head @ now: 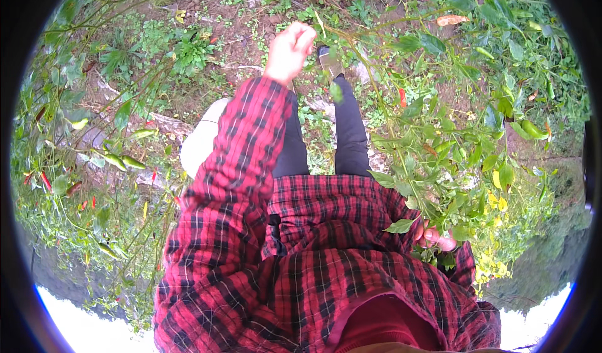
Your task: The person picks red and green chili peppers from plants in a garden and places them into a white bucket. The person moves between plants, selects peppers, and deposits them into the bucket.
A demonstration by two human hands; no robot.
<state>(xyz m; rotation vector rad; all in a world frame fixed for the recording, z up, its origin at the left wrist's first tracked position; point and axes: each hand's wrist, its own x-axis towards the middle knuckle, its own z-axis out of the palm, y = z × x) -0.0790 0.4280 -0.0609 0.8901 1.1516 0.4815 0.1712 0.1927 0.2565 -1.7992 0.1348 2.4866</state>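
My left hand (289, 52) is stretched out ahead over the ground, its fingers curled in. A chilli plant stem (348, 35) and a thin pale pod (320, 24) are just right of its fingertips; whether anything is inside the fingers is hidden. At my right side, my right hand (435, 239) grips a leafy chilli branch (442, 212), with leaves covering part of the fingers. On this plant hang a red chilli (402, 97) and several green chillies, one of them a plump green chilli (533, 129).
More chilli plants stand on my left, with green chillies (114, 161) and red chillies (46, 181). A white rounded object (203, 141) is partly behind my left sleeve. My shoe (329, 61) is on weedy soil (235, 47). Yellow leaves (494, 202) are at the right.
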